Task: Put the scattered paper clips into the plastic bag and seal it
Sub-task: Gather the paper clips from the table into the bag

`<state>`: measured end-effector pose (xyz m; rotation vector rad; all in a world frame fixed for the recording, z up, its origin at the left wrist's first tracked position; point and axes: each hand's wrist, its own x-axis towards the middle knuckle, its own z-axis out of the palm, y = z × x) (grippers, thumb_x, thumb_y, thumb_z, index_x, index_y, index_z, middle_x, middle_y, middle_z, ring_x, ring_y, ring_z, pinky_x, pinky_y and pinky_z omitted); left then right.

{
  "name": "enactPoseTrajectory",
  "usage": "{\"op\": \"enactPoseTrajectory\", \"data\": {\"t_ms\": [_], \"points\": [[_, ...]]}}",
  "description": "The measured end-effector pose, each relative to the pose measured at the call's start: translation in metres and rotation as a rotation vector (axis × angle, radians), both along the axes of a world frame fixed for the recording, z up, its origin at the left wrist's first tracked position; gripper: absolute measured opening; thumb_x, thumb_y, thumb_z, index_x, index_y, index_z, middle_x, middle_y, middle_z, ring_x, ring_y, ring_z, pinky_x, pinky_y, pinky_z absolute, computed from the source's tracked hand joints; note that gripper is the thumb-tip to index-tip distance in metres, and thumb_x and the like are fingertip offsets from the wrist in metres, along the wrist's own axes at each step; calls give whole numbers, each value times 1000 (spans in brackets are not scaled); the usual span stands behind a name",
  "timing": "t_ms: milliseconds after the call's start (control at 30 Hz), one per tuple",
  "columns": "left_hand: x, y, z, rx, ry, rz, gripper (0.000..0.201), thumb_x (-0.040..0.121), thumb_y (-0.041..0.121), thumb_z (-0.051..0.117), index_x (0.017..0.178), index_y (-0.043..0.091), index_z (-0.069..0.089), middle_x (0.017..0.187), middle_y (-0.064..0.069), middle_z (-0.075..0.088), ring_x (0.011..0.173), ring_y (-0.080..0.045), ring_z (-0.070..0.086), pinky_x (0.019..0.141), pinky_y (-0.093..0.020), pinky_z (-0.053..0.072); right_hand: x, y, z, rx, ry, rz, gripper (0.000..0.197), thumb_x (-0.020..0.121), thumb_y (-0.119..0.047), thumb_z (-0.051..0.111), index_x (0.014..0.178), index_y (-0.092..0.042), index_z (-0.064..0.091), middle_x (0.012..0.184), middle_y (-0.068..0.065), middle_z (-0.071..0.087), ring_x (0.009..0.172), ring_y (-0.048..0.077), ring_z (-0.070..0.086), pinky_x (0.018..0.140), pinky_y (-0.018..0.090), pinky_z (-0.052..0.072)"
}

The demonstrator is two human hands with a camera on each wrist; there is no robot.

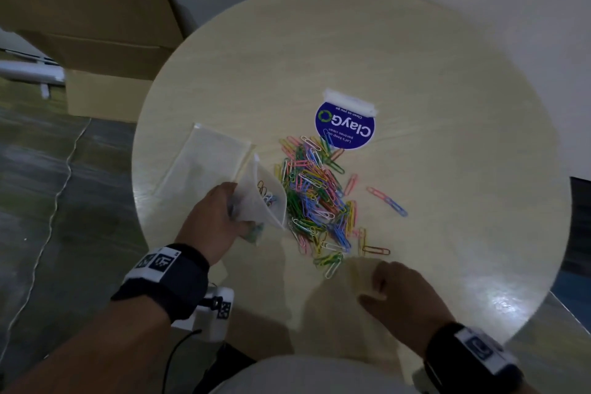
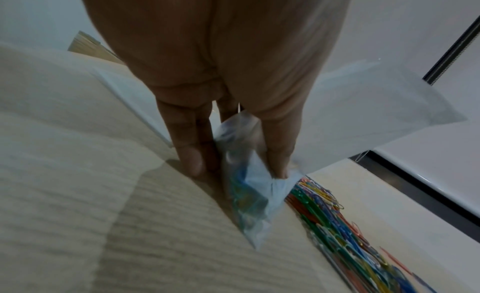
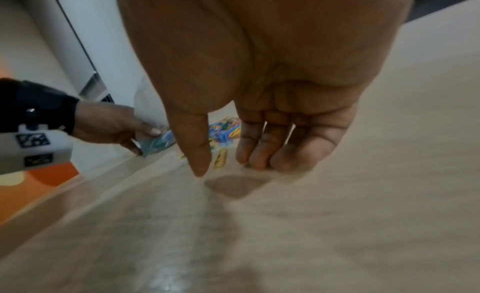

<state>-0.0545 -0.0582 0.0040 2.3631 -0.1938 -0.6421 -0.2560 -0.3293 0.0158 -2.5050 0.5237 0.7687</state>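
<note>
Clearly one plastic bag (image 1: 262, 198), uncountable paper clips (image 1: 315, 195).

Head: looks steeply down over the round table (image 1: 415, 73).
Left wrist: close along fingers, low over tabletop.
Right wrist: likewise.
Shared: paper clips (image 1: 315, 192) pile.

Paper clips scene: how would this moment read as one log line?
left hand: holds plastic bag, a few clips inside | right hand: empty, near paper clips | bag: unsealed
</note>
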Motion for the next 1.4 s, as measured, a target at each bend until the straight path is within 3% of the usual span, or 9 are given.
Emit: {"op": "enactPoseTrajectory", "data": {"t_ms": [267, 367, 467, 567, 633, 767, 933, 1067, 1400], "points": [[-4, -2, 4, -3, 4, 41, 65, 71, 19, 86, 127, 18, 54, 120, -1, 64, 102, -21, 65, 80, -30, 49, 83, 12, -24, -58, -360, 128, 6, 81, -18, 60, 85, -15, 61, 86, 11, 59, 82, 35, 54, 72, 40, 43], [-5, -1, 4, 6, 7, 44, 67, 70, 21, 87, 127, 18, 53, 119, 0, 63, 101, -21, 64, 79, -29, 47, 94, -14, -18, -59, -554, -53, 12, 79, -19, 61, 89, -19, 67, 89, 9, 63, 87, 35, 57, 78, 40, 44], [-5, 1, 2, 22, 0, 40, 70, 69, 25, 88, 130, 17, 52, 122, -2, 63, 102, -22, 64, 79, -29, 47, 93, -46, -29, -222, -387, -357, 48, 85, -48, 54, 118, -15, 58, 117, 16, 57, 108, 38, 48, 93, 43, 35], [-6, 1, 0, 37, -19, 45, 70, 70, 27, 87, 129, 17, 52, 122, -2, 62, 103, -22, 64, 80, -31, 48, 100, -38, -43, -306, -143, -277, 80, 77, -83, 21, 117, -24, 56, 120, 11, 53, 105, 36, 43, 87, 39, 32], [-7, -1, 1, 28, -25, 42, 66, 71, 26, 85, 127, 19, 52, 121, -2, 62, 103, -22, 64, 84, -36, 52, 106, -11, -39, -286, -185, -201, 84, 70, -90, 23, 115, -28, 56, 116, 8, 53, 104, 34, 43, 84, 38, 32], [-10, -5, 4, 10, -17, 36, 61, 74, 23, 82, 127, 23, 52, 121, -2, 61, 103, -23, 64, 86, -41, 54, 107, 28, -24, -256, -276, -65, 70, 66, -67, 59, 119, -23, 51, 110, 8, 51, 97, 32, 45, 86, 41, 38], [-13, -9, 7, -7, -6, 49, 65, 78, 21, 81, 134, 19, 49, 128, -3, 59, 110, -25, 63, 86, -36, 51, 106, 19, -24, -131, -319, -28, 47, 78, -22, 62, 125, -15, 57, 108, 14, 53, 96, 38, 50, 87, 42, 43], [-15, -11, 11, 1, 12, 35, 69, 82, 24, 78, 141, 18, 43, 137, -6, 54, 116, -28, 59, 93, -44, 51, 108, 11, -15, -70, -299, -26, 31, 84, -17, 61, 114, -13, 64, 100, 14, 57, 94, 39, 56, 79, 39, 45], [-15, -14, 19, 27, 6, 31, 68, 82, 20, 78, 140, 12, 44, 137, -10, 53, 118, -31, 58, 93, -42, 50, 113, -9, 17, 5, -277, -146, 13, 80, -19, 65, 92, -14, 70, 93, 12, 69, 86, 34, 62, 68, 32, 43]]}}
